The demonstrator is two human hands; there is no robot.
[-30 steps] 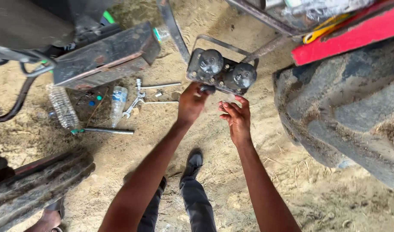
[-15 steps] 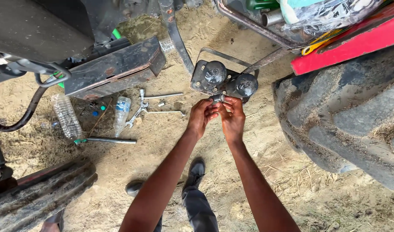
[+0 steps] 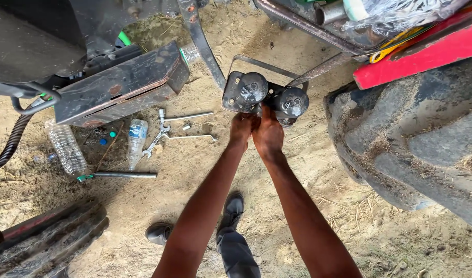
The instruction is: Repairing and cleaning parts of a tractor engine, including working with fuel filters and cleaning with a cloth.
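Note:
A dark metal bracket with two round black caps (image 3: 264,95) hangs off the tractor's frame above sandy ground. My left hand (image 3: 242,128) and my right hand (image 3: 268,133) are pressed together right under it, between the two caps. The fingers of both are curled at the bracket's lower edge. What they grip there is hidden by the hands themselves.
A big tractor tyre (image 3: 416,144) fills the right side under a red mudguard (image 3: 421,56). A dark metal box (image 3: 120,87) juts out at the left. Spanners (image 3: 166,131), two plastic bottles (image 3: 137,141) and a rod (image 3: 120,175) lie on the sand. My shoes (image 3: 233,206) stand below.
Both hands have risen and come together under the bracket; a second ago they were apart and lower. The view has shifted slightly closer.

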